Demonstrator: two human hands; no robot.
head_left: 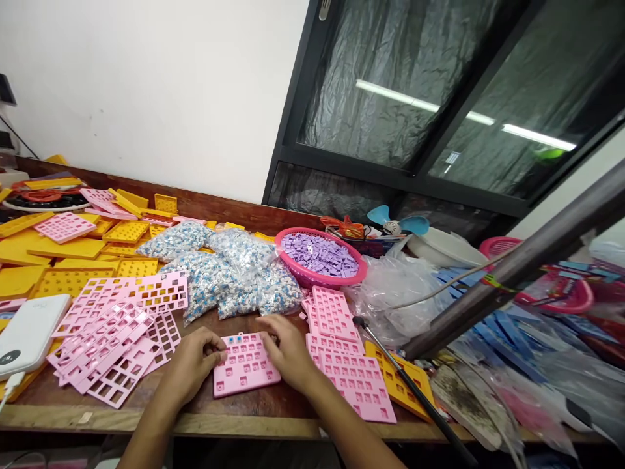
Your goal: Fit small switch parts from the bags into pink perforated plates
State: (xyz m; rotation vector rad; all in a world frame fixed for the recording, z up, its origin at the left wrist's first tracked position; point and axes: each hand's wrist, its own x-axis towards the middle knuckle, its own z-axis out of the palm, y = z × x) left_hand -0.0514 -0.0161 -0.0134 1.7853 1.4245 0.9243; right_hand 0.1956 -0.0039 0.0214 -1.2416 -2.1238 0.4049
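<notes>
- A white wall (146, 85) and a dark window (439, 98) stand behind a crowded wooden table (244, 413).
- A pink plate (245, 365) with rows of square holes lies flat near the table's front edge, between the two hands.
- A few blue pieces (234, 339) sit in its top row; the other holes look empty.
- The left hand (195, 361) is curled against the plate's left edge, thumb touching it. Whether its grip pinches a small piece or only steadies the plate cannot be told.
- The right hand (288, 352) lies over the top right corner, fingers stretched loosely leftward along the top edge and resting on the plate, closed on nothing that shows.
- Judged from this, filling the holes has only begun, with the top row in hand. A further piece would need to be squared to an empty hole and pressed in while the plate is held still.
- Bags (219, 273) of small blue-and-white pieces lie just behind the plate, near both hands.
- A pink basket (319, 257) of purple pieces stands behind them to the right.
- More pink plates (342, 352) lie just right of the right hand, and pink frames (112, 332) are heaped to the left.
- Yellow plates (73, 251) cover the far left, with a white device (29, 332) at the edge.
- A metal pole (512, 267) slants across the right side.
</notes>
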